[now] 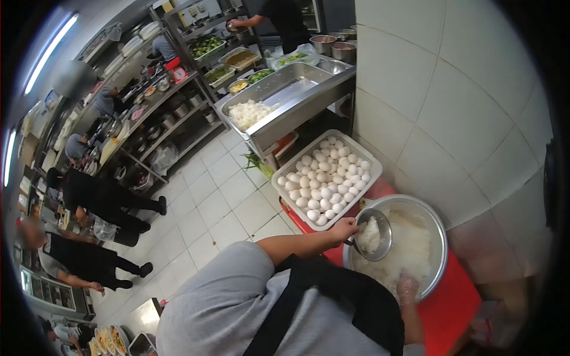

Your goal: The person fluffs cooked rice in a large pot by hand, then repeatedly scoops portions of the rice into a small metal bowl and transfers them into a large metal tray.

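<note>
My left hand [344,230] grips a round metal bowl [386,240] at its side, fingers closed. White rice [369,236] lies in the bowl, which is held tilted over a large metal pot [440,237]. More white rice [412,234] fills much of that pot. Inside the pot, near its front wall, my right hand [408,289] wears a clear plastic glove and touches the rice. Its fingers are too blurred and hidden to make out.
A red surface [457,302] supports the pot. Beside it a white basket [375,161] is full of eggs. Beyond stands a steel counter [297,104] with a rice heap [249,114]. A tiled wall [451,107] rises at right. Several people work at left, by shelves.
</note>
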Motion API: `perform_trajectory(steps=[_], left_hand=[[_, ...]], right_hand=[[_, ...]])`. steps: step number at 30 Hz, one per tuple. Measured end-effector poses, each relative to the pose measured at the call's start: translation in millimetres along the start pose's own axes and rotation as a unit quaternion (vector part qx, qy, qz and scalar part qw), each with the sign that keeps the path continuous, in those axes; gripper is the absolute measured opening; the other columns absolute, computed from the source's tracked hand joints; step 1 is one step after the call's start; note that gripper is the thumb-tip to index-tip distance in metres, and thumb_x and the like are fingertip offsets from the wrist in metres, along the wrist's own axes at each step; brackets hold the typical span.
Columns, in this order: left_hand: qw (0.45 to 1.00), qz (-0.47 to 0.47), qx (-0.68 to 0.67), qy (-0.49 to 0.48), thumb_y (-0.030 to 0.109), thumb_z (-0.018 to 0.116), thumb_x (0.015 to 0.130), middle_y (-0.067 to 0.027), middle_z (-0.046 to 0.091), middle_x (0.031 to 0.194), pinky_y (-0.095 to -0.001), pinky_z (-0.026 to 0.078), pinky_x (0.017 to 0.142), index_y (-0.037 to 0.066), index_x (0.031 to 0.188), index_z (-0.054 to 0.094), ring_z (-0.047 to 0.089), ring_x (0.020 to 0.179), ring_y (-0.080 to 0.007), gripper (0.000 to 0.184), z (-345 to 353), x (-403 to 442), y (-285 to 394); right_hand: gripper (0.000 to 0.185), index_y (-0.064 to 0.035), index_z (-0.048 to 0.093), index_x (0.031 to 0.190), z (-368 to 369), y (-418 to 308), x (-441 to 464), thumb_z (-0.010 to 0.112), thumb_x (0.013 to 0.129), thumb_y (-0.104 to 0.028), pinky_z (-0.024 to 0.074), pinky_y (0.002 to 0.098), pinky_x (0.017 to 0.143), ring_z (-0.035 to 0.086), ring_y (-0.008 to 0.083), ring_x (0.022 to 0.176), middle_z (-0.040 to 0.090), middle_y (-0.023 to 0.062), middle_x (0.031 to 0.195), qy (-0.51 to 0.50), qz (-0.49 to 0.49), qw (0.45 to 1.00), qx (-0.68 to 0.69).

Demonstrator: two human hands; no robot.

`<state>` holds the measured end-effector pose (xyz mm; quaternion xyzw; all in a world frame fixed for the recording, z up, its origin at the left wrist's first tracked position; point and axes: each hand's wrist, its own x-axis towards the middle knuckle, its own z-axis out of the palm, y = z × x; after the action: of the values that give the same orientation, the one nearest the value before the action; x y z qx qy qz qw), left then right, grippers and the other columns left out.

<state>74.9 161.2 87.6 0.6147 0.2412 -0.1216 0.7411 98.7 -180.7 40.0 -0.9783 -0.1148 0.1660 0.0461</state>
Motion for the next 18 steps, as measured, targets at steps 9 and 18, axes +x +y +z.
perform_trajectory(steps=[9, 18], left_hand=[[0.998, -0.011, -0.049, 0.028, 0.018, 0.063, 0.076, -0.0004, 0.05, 0.072, -0.0373, 0.052, 0.055, 0.011, 0.085, 0.057, 0.052, 0.066, -0.014, 0.013, -28.8, -19.5, 6.6], [0.992, -0.055, -0.09, 0.066, 0.016, 0.061, 0.076, -0.0007, 0.052, 0.072, -0.0394, 0.053, 0.056, 0.011, 0.078, 0.053, 0.052, 0.065, -0.014, 0.01, -42.3, -18.2, -9.6]], right_hand=[[0.028, -0.0108, 0.061, 0.099, -18.0, -5.6, -4.8, 0.041, 0.085, -0.023, 0.0459, 0.0447, 0.079, 0.06, 0.0343, 0.089, 0.062, 0.0175, 0.094, -0.087, -0.025, 0.993, -0.07], [0.023, -0.0116, 0.064, 0.088, 1.9, 20.2, 17.8, 0.044, 0.081, -0.019, 0.0478, 0.042, 0.073, 0.062, 0.0297, 0.083, 0.064, 0.012, 0.089, -0.02, -0.082, 0.99, -0.109]])
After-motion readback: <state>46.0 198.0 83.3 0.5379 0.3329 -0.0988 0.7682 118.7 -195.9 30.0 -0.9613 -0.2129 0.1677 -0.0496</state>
